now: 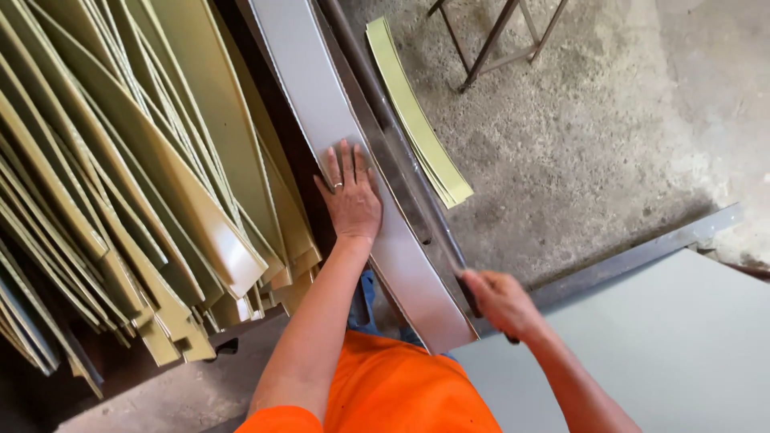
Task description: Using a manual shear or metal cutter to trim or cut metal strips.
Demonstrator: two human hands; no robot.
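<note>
Left hand (pixel 350 196) lies flat, palm down, fingers spread, grip apart, pressing on the long pale grey sheet strip (pixel 321 104) that runs from far centre-left to near centre; a ring shows on one finger. Right hand (pixel 499 301) is fisted, grip clamped on the dark metal lever bar (pixel 385 120), which runs along the right edge of the grey strip; the hand is at the bar's near end and slightly blurred. The grey strip sits on the cutter bed (pixel 401 192), a darker metal band between strip and bar, near end of the strip reaching the person's orange shirt (pixel 401 393). Just right of the bar, on the rough concrete floor (pixel 593 136), lies a thin stack of cut yellow-green narrow strips (pixel 417 120), fanned a little at the near end, apart from both hands. Left of the grey strip, a big loose pile of olive-yellow long sheet offcuts (pixel 136 176) fills the left side, ends overlapping and pointing near, some curled; it rests just beside the left hand's wrist but I can't tell if it touches. Near right, a large flat pale grey-green sheet (pixel 674 353) lies on a counter, its far edge framed by a dark metal rail (pixel 642 252). Far centre, the legs of a metal stand (pixel 501 36) are on the floor, well apart from the work.
</note>
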